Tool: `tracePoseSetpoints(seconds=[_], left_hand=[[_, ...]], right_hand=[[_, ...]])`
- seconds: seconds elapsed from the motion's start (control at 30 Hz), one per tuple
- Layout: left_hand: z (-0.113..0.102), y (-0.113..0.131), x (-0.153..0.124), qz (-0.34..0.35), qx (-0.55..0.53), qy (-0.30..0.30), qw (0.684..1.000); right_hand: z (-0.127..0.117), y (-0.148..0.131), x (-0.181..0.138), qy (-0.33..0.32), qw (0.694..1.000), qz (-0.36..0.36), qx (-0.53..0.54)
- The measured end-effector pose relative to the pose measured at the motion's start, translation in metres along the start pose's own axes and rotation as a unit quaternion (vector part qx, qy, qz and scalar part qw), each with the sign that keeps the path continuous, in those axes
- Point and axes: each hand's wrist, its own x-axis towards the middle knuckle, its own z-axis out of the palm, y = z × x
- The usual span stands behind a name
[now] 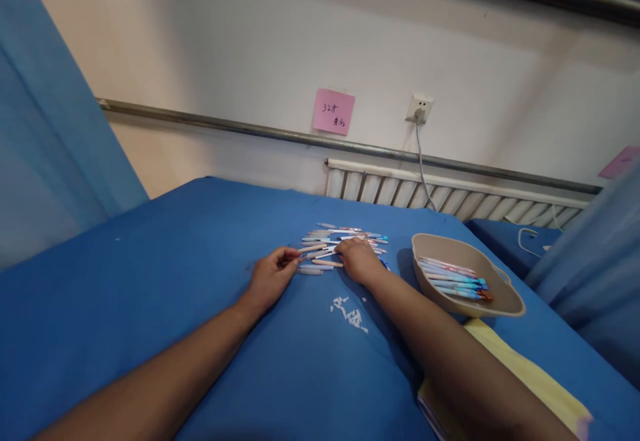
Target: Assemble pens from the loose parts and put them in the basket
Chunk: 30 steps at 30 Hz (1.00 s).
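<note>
A loose pile of pens (345,236) lies on the blue table cover (175,261). My left hand (271,273) rests at the pile's left edge, its fingers pinched on the end of one pen (311,248). My right hand (358,258) lies knuckles-up on the pile with its fingers curled down among the pens; what they grip is hidden. To the right stands a beige tray (505,302) holding several pens (455,278) laid side by side.
Small white scraps (349,312) lie on the cover near my right forearm. A yellow sheet (520,368) sticks out under that arm. Behind are a radiator (450,194), a wall socket with cable (419,109), a pink note (333,111) and blue curtains (45,148).
</note>
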Motion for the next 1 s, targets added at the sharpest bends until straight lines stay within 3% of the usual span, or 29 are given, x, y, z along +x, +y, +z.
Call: tracePoseSetpoints(seconds=[0.4, 0.53, 0.7, 0.8, 0.9, 1.0], left_hand=[[0.000, -0.004, -0.002, 0.023, 0.035, -0.007, 0.999], [-0.001, -0.003, -0.004, 0.034, 0.066, -0.029, 0.997], [-0.003, -0.005, -0.005, 0.065, 0.129, -0.062, 0.988], [-0.003, -0.005, -0.006, 0.085, 0.167, -0.072, 0.980], [-0.003, -0.003, -0.007, 0.118, 0.202, -0.077, 0.969], [-0.003, -0.001, -0.008, 0.148, 0.226, -0.086, 0.959]], right_hand=[[-0.012, -0.006, 0.009, -0.088, 0.989, -0.063, -0.097], [-0.020, -0.006, 0.000, -0.089, 0.990, -0.037, -0.105], [-0.029, -0.003, -0.031, -0.037, 0.993, 0.046, -0.099], [-0.022, -0.002, -0.054, 0.068, 0.990, 0.117, 0.039], [-0.007, 0.002, -0.070, 0.136, 0.938, 0.190, 0.254], [0.002, 0.011, -0.074, 0.142, 0.894, 0.235, 0.353]])
